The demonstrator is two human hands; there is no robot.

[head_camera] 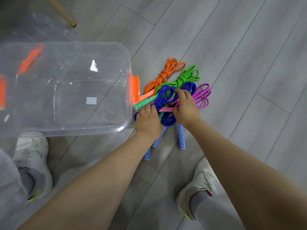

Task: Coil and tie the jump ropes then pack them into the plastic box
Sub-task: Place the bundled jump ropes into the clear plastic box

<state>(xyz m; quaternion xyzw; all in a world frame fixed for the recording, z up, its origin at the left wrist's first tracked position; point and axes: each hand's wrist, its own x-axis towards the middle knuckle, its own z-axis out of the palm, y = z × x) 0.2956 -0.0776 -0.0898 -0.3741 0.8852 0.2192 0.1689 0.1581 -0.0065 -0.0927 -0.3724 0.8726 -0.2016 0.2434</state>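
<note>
Jump ropes, already coiled and tied at mid-length, lie in a pile on the grey plank floor (232, 47) just beside the short end of the clear plastic storage box (66, 128). The blue cord bundle (163, 95) sits on top, directly under both sets of fingers. The left hand (147, 120) presses down with curled fingers on the near blue loops, over the green patterned handle (144, 102). The right hand (186, 108) curls its fingers round the upper blue loops; whether they pinch the cord fully cannot be told.

Beyond the fingertips lie the green cord bundle (186, 77), the orange cord bundle (166, 72) and, outboard of the right fingers, the purple cord bundle (201, 95). Blue-and-white patterned handles (181, 138) trail back below the wrists.

Judgement: both hands gather the pile as one load, compressing it so that the loops do not spring apart during transfer. The box stands open and holds no rope, so packing has not begun. Orange latches (135, 87) hang open at the box end nearest the left fingers.
</note>
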